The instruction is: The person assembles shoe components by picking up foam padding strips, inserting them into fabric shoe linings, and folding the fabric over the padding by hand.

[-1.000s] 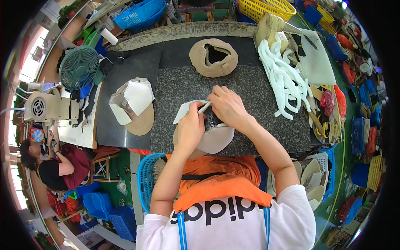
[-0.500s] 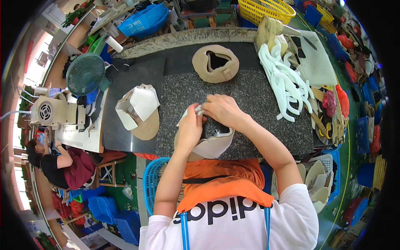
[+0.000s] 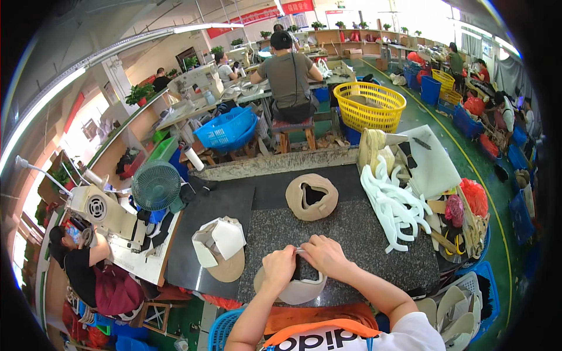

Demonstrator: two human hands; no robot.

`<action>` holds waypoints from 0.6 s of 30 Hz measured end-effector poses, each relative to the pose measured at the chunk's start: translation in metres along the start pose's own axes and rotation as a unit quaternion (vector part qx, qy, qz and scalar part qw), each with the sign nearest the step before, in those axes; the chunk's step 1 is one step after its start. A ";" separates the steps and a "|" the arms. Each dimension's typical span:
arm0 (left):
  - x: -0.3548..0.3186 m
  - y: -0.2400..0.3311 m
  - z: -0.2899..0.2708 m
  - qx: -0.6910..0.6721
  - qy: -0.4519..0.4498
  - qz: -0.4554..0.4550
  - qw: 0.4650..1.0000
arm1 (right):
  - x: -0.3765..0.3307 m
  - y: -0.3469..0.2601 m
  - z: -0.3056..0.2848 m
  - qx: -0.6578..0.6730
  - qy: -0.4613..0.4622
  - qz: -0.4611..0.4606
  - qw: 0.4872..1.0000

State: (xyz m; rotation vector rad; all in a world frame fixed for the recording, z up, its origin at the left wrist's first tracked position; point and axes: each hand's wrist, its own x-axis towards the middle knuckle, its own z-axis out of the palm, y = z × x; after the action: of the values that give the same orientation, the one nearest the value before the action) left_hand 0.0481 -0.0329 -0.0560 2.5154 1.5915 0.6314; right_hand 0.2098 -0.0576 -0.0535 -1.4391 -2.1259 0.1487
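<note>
Both hands, left (image 3: 279,267) and right (image 3: 323,255), pinching beige shoe upper (image 3: 295,286), dark opening at centre, on speckled table (image 3: 363,234).

A single head-worn fisheye camera looks steeply down and forward from close above the dark speckled worktable (image 3: 374,234), its edges bowing toward the rim, the wearer's forearms entering from below, the workshop floor receding ahead.

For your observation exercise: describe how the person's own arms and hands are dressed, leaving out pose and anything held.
Both forearms are bare, as are the left hand and right hand: no gloves, and no watch or rings that can be made out. A short white sleeve covers the right upper arm. The left sleeve is out of view.
</note>
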 end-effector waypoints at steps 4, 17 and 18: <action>0.012 -0.026 0.007 -0.052 0.041 0.034 0.997 | -0.017 -0.008 -0.007 0.053 0.061 -0.210 0.974; -0.057 0.026 0.002 -0.730 0.081 -0.203 0.648 | 0.019 -0.065 -0.051 0.021 0.238 -0.111 0.965; -0.059 -0.011 0.020 -0.830 0.010 -0.055 0.555 | 0.013 -0.064 -0.049 0.019 0.237 -0.110 0.965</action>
State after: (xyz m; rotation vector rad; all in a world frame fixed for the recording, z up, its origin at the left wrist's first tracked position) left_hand 0.0257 -0.0773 -0.0946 0.8545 0.3624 1.2244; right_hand 0.1784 -0.0832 0.0173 -1.0718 -1.8496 -0.2191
